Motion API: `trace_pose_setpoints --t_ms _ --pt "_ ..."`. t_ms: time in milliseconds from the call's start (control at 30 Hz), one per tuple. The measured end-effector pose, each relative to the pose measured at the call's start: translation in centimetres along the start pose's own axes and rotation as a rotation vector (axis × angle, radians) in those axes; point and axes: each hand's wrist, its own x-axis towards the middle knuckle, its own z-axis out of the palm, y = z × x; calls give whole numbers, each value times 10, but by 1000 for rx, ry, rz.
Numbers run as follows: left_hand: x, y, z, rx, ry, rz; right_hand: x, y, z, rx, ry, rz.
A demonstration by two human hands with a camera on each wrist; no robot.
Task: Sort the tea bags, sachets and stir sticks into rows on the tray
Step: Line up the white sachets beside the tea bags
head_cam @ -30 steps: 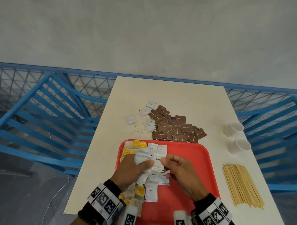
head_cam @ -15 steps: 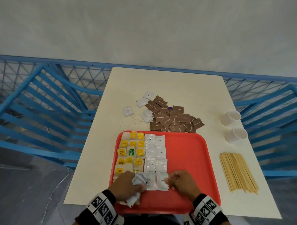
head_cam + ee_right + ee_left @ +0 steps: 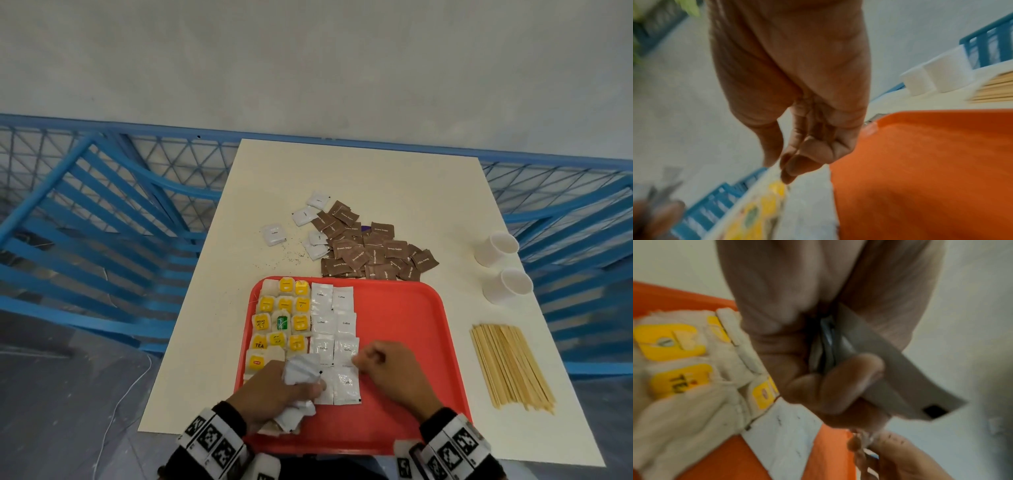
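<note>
Near left of red plastic tray (image 3: 404,346) | crumpled bunch of white paper sachets (image 3: 301,371) is clutched in left hand (image 3: 274,394) | right hand (image 3: 394,373) is curled, nothing seen held | sachets judged light, limp, slippery; best pinched by an edge.

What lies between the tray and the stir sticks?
Only bare cream table: the head view shows nothing between the red tray's right rim and the wooden stir sticks.

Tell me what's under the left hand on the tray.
The left hand grips a bunch of white sachets over the red tray. Tea bags peek out below; the rest there is covered.
</note>
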Motion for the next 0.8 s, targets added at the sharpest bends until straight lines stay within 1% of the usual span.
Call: trace_pose_setpoints --t_ms 67,100,133,167,200,233,333,433,533,600,700,800 --pt "0 10 5 -24 -91 21 -4 -30 -11 145 -140 -88" --pt "0 15 8 -24 -143 27 -7 -42 -13 176 -209 -122" --pt "-2 21 11 -20 -171 26 -10 -51 -14 165 -249 -153" --pt "-1 24 11 -6 -183 29 -11 -55 -14 163 -257 -179" --pt "-2 27 11 3 -177 38 -12 -58 -14 186 -238 -186" --pt "0 26 9 12 -161 56 -11 -59 -15 243 -197 -161" --pt "-4 26 3 -20 -92 101 -7 -54 -23 473 -48 -31" --pt "-6 23 0 -74 -54 134 -5 -49 -29 611 10 24" --pt "-4 23 6 -230 69 122 -6 -49 -25 634 7 32" --pt "-1 25 11 -292 100 105 -7 -50 -22 657 23 39" --pt "2 25 12 -244 169 124 -7 -50 -19 625 45 23" --pt "2 27 12 -151 173 130 -5 -52 -20 517 39 -21"
